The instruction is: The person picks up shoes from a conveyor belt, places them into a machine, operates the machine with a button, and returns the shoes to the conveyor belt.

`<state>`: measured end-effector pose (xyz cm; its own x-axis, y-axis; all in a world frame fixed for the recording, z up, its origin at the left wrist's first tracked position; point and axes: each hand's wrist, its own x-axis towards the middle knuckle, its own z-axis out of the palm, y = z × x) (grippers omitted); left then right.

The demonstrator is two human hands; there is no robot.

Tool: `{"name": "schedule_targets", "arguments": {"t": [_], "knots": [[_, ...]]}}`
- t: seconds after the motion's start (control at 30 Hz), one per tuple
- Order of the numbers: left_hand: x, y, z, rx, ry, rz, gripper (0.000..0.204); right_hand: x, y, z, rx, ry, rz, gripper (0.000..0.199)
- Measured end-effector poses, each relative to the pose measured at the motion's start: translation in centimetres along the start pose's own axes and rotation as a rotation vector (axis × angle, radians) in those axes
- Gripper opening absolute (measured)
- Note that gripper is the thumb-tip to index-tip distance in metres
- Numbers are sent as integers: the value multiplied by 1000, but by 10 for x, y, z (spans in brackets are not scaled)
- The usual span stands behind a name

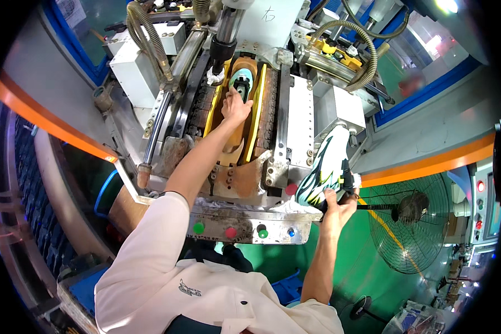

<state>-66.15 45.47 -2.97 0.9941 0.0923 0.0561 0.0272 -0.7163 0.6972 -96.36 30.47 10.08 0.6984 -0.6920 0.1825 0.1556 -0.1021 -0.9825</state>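
My left hand reaches deep into the open bed of a shoe press machine and rests on a tan shoe last lying between two yellow side strips. A light blue heel part sits just beyond my fingers. My right hand is at the machine's right front corner, closed around a white sports shoe with teal and black markings, sole turned outward and toe pointing up.
A control strip with green, red and blue buttons runs along the machine's front edge. Grey corrugated hoses hang at the back. A floor fan stands on the green floor to the right, beside an orange rail.
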Motion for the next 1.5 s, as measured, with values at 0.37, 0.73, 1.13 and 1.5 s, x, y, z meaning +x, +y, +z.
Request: {"name": "schedule_targets", "arguments": {"t": [0.37, 0.73, 1.13, 1.5], "knots": [[-117, -43, -161, -1339, -448, -581, 29, 204, 61, 184, -706, -455, 104, 50], [-375, -127, -354, -1098, 376, -480, 55, 156, 178, 316, -955, -349, -193, 31], [-514, -129, -283, -1384, 1138, -957, 29, -174, 134, 208, -112, -1201, -638, 24], [-700, -186, -225, -1305, 1851, -1086, 25, -219, 136, 231, -30, -1232, -733, 23]]}}
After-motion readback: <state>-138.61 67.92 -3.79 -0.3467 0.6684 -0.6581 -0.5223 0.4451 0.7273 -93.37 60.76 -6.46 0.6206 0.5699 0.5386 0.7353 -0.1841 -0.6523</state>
